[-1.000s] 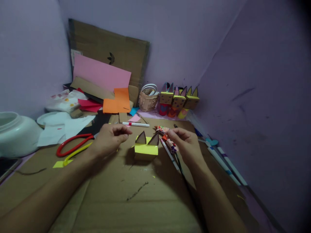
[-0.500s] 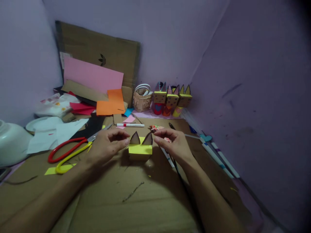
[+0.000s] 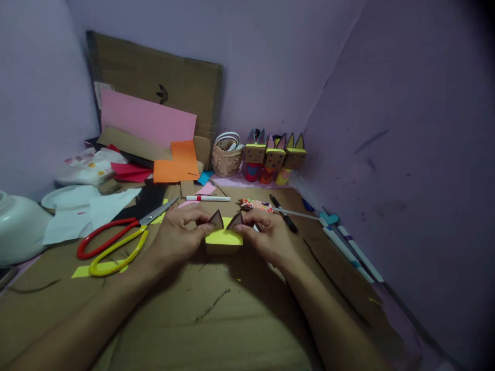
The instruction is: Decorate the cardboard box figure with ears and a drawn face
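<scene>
A small cardboard box with a yellow paper top (image 3: 224, 240) and two brown triangular ears sits on the cardboard work surface (image 3: 216, 319). My left hand (image 3: 181, 238) is closed in a pinch on the left ear (image 3: 217, 220). My right hand (image 3: 266, 236) pinches the right ear (image 3: 234, 220) from the other side. Both hands press against the box's sides.
Red and yellow scissors (image 3: 116, 241) lie to the left, with a white bowl (image 3: 19, 226) beyond them. A red-and-white marker (image 3: 208, 198), a patterned paper strip (image 3: 256, 205) and pens (image 3: 332, 226) lie behind and right. Three finished eared box figures (image 3: 274, 157) and a small basket (image 3: 226, 156) stand by the wall, near pink and orange paper.
Both hands have moved inward from beside the box and closed on its two ears. The right hand has left the patterned strip lying behind.
</scene>
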A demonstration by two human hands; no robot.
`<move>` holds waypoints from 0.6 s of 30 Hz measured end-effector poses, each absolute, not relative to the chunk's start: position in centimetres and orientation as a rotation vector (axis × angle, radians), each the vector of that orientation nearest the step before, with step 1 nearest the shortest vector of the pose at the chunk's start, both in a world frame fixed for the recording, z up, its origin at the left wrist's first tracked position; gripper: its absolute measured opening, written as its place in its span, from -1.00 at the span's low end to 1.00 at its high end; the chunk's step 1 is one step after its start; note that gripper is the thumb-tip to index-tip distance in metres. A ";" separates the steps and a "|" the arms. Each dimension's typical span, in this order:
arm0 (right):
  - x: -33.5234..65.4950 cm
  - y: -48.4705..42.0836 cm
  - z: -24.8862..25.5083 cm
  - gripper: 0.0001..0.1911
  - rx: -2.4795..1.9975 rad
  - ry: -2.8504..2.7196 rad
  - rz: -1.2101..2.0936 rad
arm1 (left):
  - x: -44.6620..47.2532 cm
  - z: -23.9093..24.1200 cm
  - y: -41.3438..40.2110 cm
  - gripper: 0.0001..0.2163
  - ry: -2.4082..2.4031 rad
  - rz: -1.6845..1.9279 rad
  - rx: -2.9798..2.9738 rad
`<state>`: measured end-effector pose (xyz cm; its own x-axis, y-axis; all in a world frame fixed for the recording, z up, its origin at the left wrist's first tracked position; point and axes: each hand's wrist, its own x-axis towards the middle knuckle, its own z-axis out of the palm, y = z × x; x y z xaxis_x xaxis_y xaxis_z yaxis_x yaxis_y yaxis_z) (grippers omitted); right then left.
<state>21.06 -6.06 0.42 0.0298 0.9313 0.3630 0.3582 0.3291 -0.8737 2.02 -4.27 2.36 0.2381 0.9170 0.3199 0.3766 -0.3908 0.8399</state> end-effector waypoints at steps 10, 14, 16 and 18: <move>20.6 -6.2 0.6 -0.92 -1.255 -1.549 0.690 | 1.9 2.3 -3.5 -0.90 1.159 1.091 1.973; 21.6 -6.3 1.4 -0.87 -1.316 -1.515 0.641 | 1.9 2.2 -3.7 -0.89 1.216 1.045 1.910; 22.9 -6.2 1.8 -0.72 -1.409 -1.427 0.573 | 2.0 1.9 -3.8 -0.89 1.210 1.036 1.820; 24.5 -6.1 2.0 -0.58 -1.602 -1.403 0.428 | 2.0 1.6 -3.9 -0.88 1.191 1.042 1.723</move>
